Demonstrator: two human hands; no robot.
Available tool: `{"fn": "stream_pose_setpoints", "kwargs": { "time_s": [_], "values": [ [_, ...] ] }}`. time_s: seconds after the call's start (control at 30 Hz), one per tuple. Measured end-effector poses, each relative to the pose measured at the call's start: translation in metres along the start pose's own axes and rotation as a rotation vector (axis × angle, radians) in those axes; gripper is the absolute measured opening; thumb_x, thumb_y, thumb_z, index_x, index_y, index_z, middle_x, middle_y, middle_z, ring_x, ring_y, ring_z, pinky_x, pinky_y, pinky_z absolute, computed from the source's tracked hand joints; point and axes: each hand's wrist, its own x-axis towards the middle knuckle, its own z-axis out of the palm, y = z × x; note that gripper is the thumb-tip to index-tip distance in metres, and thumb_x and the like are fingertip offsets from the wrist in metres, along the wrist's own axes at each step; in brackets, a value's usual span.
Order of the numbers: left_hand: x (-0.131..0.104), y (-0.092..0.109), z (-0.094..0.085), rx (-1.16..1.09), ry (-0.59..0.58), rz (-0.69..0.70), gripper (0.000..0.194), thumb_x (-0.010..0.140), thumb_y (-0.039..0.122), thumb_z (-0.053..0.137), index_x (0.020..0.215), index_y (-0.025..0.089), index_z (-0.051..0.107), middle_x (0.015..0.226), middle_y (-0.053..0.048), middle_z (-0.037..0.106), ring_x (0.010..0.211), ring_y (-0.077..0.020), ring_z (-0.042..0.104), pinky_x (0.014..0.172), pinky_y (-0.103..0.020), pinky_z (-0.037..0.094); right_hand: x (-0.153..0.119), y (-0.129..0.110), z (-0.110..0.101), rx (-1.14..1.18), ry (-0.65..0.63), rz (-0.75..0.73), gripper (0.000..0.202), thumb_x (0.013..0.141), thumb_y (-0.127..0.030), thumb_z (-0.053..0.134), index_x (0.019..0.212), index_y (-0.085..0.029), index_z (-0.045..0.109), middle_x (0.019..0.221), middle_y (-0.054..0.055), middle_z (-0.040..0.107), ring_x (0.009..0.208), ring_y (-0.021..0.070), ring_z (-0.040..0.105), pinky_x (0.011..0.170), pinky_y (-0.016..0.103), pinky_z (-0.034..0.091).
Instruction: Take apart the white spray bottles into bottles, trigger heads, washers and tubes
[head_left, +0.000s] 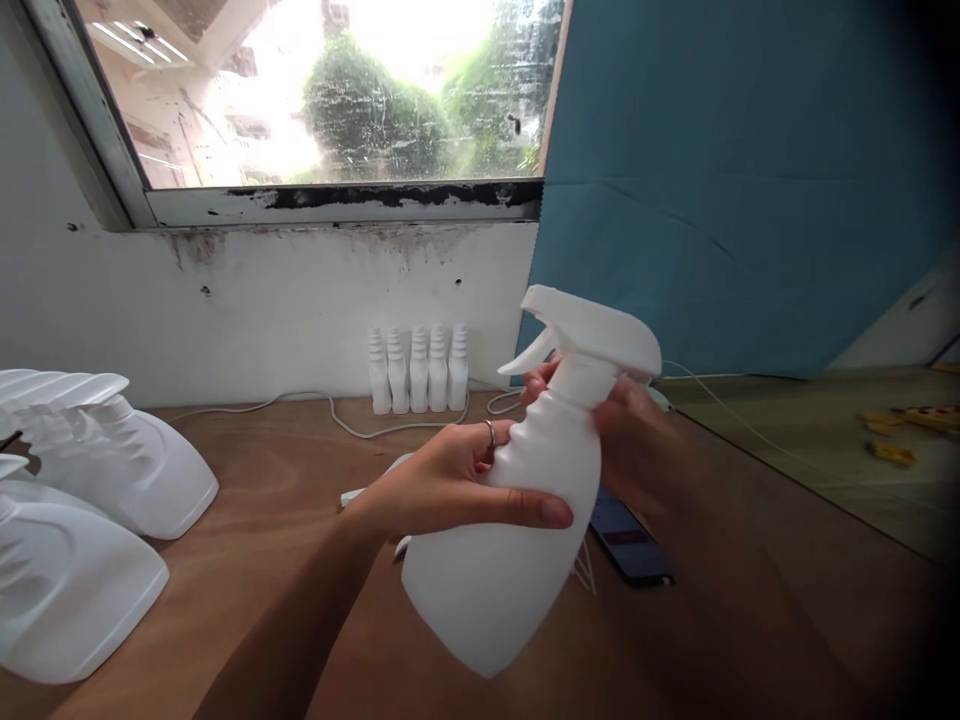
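Note:
A white spray bottle (517,560) is held tilted above the table, its top leaning to the right. My left hand (457,480) wraps round the body, thumb across the front and a ring on one finger. At the neck, my right hand (630,430) grips the collar of the white trigger sprayer (600,335), which sits on the bottle's mouth. The right hand is partly blurred and partly behind the neck. The trigger points left. Behind the bottle, a white part (356,496) pokes out on the table, mostly hidden.
Several white spray bottles (82,590) lie at the left. Several small white bottles (418,375) stand in a row by the wall. A phone (630,545) lies right of the held bottle. A white cable (360,432) runs along the wooden table (262,490). Yellow objects (892,453) lie far right.

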Motion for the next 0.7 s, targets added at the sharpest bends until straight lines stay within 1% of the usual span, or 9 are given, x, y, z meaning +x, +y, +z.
{"fn": "stream_pose_setpoints", "kwargs": {
  "time_s": [0.13,0.27,0.43,0.5,0.53,0.57,0.63,0.67,0.7],
  "values": [
    [0.0,0.0,-0.003,-0.019,-0.041,-0.013,0.039,0.073,0.034,0.08,0.105,0.019,0.064,0.093,-0.006,0.068,0.083,-0.0193,0.066,0.07,-0.027,0.052,0.001,0.0,0.002,0.018,-0.029,-0.026,0.032,0.066,-0.05,0.079,0.082,-0.024,0.069,0.078,0.003,0.061,0.065,0.016,0.055,0.054,0.028,0.047],
    [-0.001,0.001,-0.009,-0.062,-0.098,0.009,0.033,0.077,0.037,0.076,0.1,0.017,0.066,0.089,-0.005,0.065,0.079,-0.0155,0.063,0.068,-0.024,0.05,-0.002,-0.002,0.001,0.017,-0.04,-0.091,0.027,0.074,-0.048,0.072,0.088,-0.026,0.069,0.086,0.003,0.062,0.073,0.0177,0.058,0.06,0.029,0.05],
    [-0.002,-0.004,-0.021,-0.177,-0.156,-0.021,0.033,0.078,0.044,0.074,0.093,0.015,0.067,0.081,-0.003,0.064,0.065,-0.0105,0.061,0.057,-0.018,0.046,-0.003,0.006,0.0,0.129,-0.103,-0.1,0.029,0.076,-0.05,0.07,0.098,-0.031,0.069,0.096,0.002,0.062,0.081,0.0189,0.059,0.073,0.033,0.052],
    [-0.003,-0.009,-0.028,-0.219,-0.179,-0.041,0.033,0.079,0.045,0.073,0.091,0.015,0.066,0.077,-0.001,0.063,0.059,-0.0087,0.059,0.052,-0.017,0.044,-0.002,0.01,0.002,0.215,-0.111,-0.088,0.03,0.076,-0.049,0.071,0.099,-0.031,0.068,0.098,0.002,0.062,0.084,0.0189,0.057,0.074,0.034,0.052],
    [-0.003,-0.011,-0.032,-0.223,-0.21,-0.068,0.032,0.079,0.045,0.072,0.09,0.016,0.066,0.075,-0.001,0.062,0.057,-0.0085,0.058,0.051,-0.017,0.044,-0.001,0.011,0.003,0.282,-0.101,-0.086,0.03,0.075,-0.048,0.073,0.099,-0.031,0.068,0.097,0.001,0.063,0.083,0.0183,0.056,0.071,0.033,0.051],
    [-0.003,-0.012,-0.037,-0.204,-0.273,-0.11,0.032,0.079,0.046,0.072,0.089,0.016,0.066,0.073,0.0,0.062,0.056,-0.0089,0.057,0.051,-0.018,0.044,0.0,0.011,0.004,0.362,-0.078,-0.096,0.03,0.073,-0.046,0.075,0.098,-0.032,0.067,0.094,0.0,0.063,0.08,0.0171,0.055,0.066,0.031,0.05],
    [-0.003,-0.014,-0.048,-0.106,-0.464,-0.226,0.033,0.079,0.047,0.072,0.088,0.016,0.065,0.07,0.0,0.06,0.057,-0.0107,0.057,0.052,-0.02,0.046,0.001,0.006,0.004,0.526,-0.002,-0.159,0.03,0.071,-0.039,0.079,0.097,-0.032,0.066,0.086,-0.002,0.062,0.071,0.0136,0.05,0.056,0.025,0.045],
    [-0.004,-0.013,-0.054,-0.04,-0.554,-0.281,0.035,0.078,0.049,0.072,0.088,0.016,0.065,0.07,0.0,0.061,0.058,-0.0117,0.058,0.054,-0.02,0.047,0.002,0.001,0.002,0.586,0.046,-0.206,0.028,0.073,-0.035,0.079,0.098,-0.031,0.065,0.082,-0.004,0.062,0.067,0.012,0.047,0.053,0.023,0.042],
    [-0.005,-0.013,-0.06,0.025,-0.606,-0.317,0.036,0.078,0.05,0.071,0.088,0.016,0.065,0.071,0.0,0.061,0.06,-0.0126,0.059,0.056,-0.021,0.048,0.002,-0.004,-0.001,0.619,0.095,-0.259,0.023,0.078,-0.033,0.075,0.098,-0.03,0.064,0.079,-0.004,0.062,0.065,0.0108,0.046,0.052,0.022,0.04]
  ]
}}
